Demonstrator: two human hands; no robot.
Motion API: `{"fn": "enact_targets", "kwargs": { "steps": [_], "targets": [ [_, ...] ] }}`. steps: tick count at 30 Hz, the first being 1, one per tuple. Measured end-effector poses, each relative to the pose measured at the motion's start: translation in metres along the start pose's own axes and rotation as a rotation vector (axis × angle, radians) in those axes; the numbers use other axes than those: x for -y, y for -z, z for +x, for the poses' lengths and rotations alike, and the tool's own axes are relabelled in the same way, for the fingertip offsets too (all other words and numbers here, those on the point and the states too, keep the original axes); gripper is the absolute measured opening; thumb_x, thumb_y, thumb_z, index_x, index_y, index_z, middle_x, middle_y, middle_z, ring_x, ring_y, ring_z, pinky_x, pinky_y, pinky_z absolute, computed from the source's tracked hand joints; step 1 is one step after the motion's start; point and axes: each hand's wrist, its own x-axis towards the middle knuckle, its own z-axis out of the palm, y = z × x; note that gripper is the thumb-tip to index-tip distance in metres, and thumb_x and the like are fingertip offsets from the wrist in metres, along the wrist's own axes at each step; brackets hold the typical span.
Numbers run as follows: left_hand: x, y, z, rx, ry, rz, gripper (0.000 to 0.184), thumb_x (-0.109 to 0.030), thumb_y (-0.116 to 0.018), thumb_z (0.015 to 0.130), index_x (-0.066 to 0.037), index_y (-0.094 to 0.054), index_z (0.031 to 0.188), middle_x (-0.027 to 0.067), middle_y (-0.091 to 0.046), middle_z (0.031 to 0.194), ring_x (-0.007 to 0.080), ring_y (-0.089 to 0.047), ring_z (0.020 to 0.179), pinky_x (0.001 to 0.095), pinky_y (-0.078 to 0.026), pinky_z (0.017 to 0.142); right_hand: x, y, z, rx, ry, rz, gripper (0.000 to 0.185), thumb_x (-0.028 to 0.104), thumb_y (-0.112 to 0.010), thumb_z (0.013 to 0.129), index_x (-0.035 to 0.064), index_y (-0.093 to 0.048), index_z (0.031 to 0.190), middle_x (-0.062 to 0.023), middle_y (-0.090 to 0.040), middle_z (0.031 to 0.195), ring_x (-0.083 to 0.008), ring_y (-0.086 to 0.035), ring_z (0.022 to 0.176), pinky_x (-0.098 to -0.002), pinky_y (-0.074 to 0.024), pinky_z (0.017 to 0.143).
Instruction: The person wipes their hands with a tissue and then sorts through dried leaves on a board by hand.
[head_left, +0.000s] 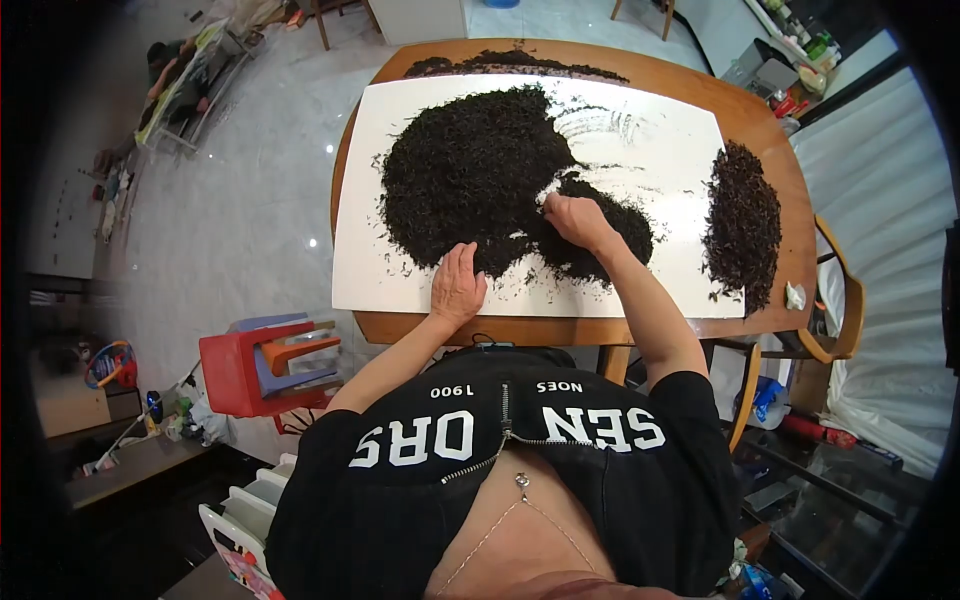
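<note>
A large heap of dark, dry shredded leaves [470, 165] covers the left and middle of a white board [680, 170]. My left hand [460, 284] lies flat at the heap's near edge, fingers stretched out and pointing away from me. Further right, my right hand [576, 218] is closed, with something small and white at its fingertips, too small to name. It rests between the large heap and a smaller dark pile [625, 225]. Thin streaks of leaf bits mark the board beyond my right hand.
The board lies on a wooden table [790, 170]. Another dark pile [742, 230] sits at its right end, near a crumpled white tissue [795, 297]. A red stool [225, 375] stands at the lower left and a wooden chair [850, 290] at the right.
</note>
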Motion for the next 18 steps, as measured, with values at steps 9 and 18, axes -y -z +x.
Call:
{"fn": "enact_targets", "kwargs": {
  "steps": [9,18],
  "targets": [
    [-0.002,0.003,-0.002,-0.009,0.034,-0.047,0.06,-0.015,-0.062,0.081,0.003,-0.043,0.134,0.0215,-0.05,0.127,0.0363,-0.055,0.106,0.0399,-0.047,0.092,-0.003,-0.003,-0.019,-0.416,-0.221,0.609,0.023,0.027,-0.048,0.101,0.0059,-0.05,0.091,-0.013,-0.059,0.068,-0.0277,-0.054,0.051,-0.034,-0.0461,0.054],
    [-0.017,-0.014,0.021,0.18,0.083,-0.042,0.049,-0.009,-0.061,0.081,0.001,-0.049,0.127,0.0201,-0.051,0.118,0.0383,-0.057,0.098,0.0401,-0.05,0.085,0.033,0.009,-0.054,-0.583,-0.64,1.76,0.028,0.032,-0.042,0.105,0.0132,-0.051,0.086,-0.0006,-0.047,0.065,-0.007,-0.037,0.049,-0.0201,-0.0285,0.042]
  ]
}}
